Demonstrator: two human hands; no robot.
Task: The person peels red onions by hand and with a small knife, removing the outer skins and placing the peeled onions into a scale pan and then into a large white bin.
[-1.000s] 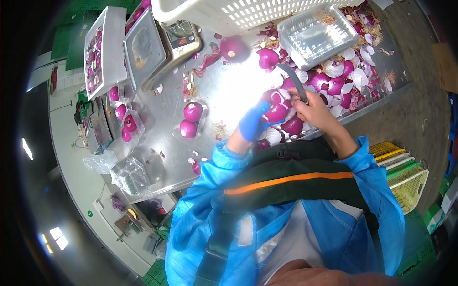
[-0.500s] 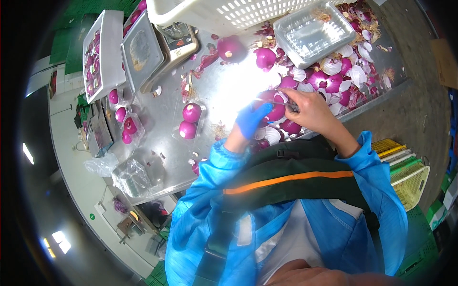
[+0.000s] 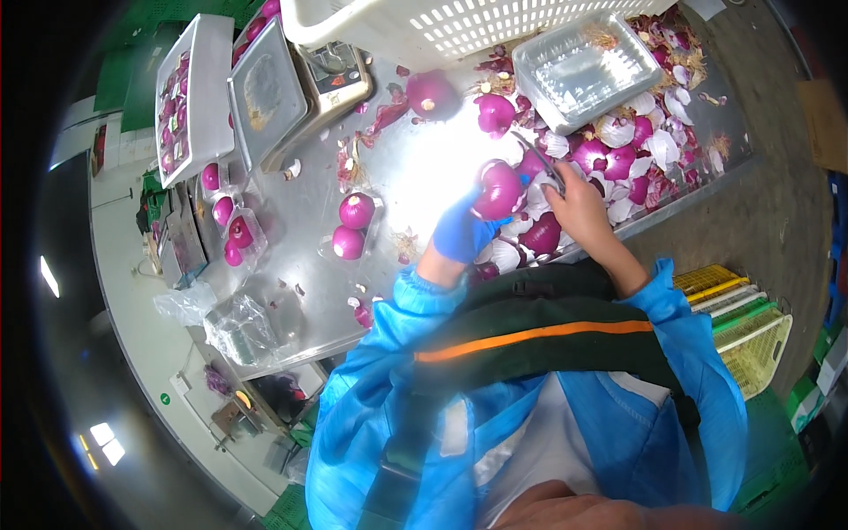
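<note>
Your left hand (image 3: 461, 231) grips a red onion (image 3: 498, 190), leftward and nearer you than the clear tub (image 3: 570, 79); your right hand (image 3: 579, 208) holds a knife (image 3: 547, 162); peeling seems underway, another stroke needing a steady onion

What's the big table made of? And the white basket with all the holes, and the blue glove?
Table: probably stainless steel, smooth and grey, with bright glare.
White basket: likely hard plastic, evenly coloured, with neat rows of slots.
Blue glove: perhaps thin rubber, since it fits closely; which kind, I can't tell.
</note>
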